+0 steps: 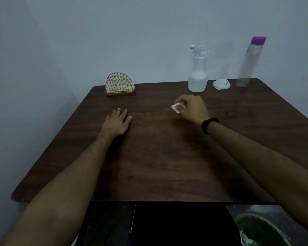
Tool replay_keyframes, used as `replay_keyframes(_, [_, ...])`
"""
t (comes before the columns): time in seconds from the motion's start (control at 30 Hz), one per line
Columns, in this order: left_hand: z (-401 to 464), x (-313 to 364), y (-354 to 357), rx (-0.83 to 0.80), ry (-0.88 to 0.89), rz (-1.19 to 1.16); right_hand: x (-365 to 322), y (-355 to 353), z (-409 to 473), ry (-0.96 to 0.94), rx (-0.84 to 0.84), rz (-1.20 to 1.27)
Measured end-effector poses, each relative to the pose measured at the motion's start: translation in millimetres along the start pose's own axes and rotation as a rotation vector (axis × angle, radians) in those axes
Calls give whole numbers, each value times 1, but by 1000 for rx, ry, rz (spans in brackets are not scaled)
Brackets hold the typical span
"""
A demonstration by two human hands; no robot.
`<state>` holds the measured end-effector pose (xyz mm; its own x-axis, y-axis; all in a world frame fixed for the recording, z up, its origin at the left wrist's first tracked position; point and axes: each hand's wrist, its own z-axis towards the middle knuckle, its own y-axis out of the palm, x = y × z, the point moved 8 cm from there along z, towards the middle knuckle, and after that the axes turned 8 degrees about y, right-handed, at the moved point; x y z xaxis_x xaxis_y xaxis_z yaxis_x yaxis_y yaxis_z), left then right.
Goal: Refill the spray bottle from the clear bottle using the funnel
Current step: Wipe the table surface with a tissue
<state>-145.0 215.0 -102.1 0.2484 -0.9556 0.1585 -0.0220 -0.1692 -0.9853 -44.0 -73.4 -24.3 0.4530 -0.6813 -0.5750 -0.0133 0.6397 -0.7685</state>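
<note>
Dark wood table, seen from above its near edge.

Spray bottle, one: white, trigger head on, upright at the far right of the table, just beyond the right hand. Funnel, one: white, lying mouth down just right of the spray bottle. Clear bottle, one: tall, purple cap on, upright right of the funnel, at the far right corner. All three stand apart from both hands.

Left hand, one: flat on the table, palm down, fingers straight, holding nothing, left of centre.

Right hand, one: fingers curled, pinching a small pale scrap; what it is cannot be told. Black wristband at the wrist.

Gold wire napkin holder, one, far left edge. Green bucket, one, on the floor, near right.
</note>
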Motion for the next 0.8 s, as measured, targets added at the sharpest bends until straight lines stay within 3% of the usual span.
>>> replay_keyframes(0.13, [-7, -9, -1, 33, -32, 17, 8, 25, -4, -47, -27, -264])
replay_keyframes(0.27, [-7, -9, 1, 55, -63, 25, -32, 47, -30, -217, -88, -170])
replay_keyframes(0.37, [-4, -13, 1, 36, -66, 16, -68, 65, -53, -385, -269, -89])
replay_keyframes(0.43, [-3, -20, 0, -17, -31, 15, -79, 69, -48, -397, -359, -41])
replay_keyframes(0.53, [-9, -36, -3, -27, -31, 34, -68, 50, -4, -259, -133, 48])
replay_keyframes(0.6, [-14, -44, -3, 2, -72, 49, -50, 49, 18, -143, -14, -36])
replay_keyframes(0.7, [-13, -43, -1, 16, -87, 46, -44, 76, 16, -90, -49, -207])
replay_keyframes(0.8, [-10, -42, -3, 33, -89, 41, -75, 90, -13, -210, -45, -208])
